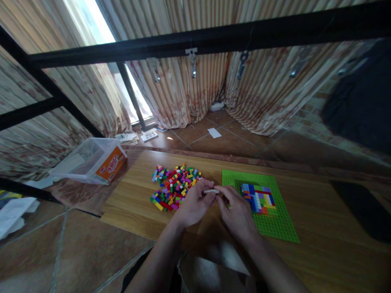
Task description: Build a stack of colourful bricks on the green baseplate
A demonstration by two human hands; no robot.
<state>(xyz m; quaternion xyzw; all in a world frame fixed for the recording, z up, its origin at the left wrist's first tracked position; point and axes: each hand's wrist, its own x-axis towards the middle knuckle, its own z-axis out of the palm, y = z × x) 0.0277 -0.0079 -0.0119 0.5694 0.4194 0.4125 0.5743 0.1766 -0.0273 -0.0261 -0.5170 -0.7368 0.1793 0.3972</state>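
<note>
My left hand and my right hand meet over the middle of the wooden table. Both have their fingertips pinched on a thin, pale toy brick, partly covered by the fingers. Just beyond my left hand spreads a loose pile of colourful toy bricks. To the right of my right hand lies a green baseplate. On it sits a low block of joined bricks in blue, white, red, yellow, orange and purple.
The wooden table carries a dark flat object at its right. On the left stands a clear plastic box with an orange label. A black metal bar crosses above, before striped curtains. Papers lie on the tiled floor.
</note>
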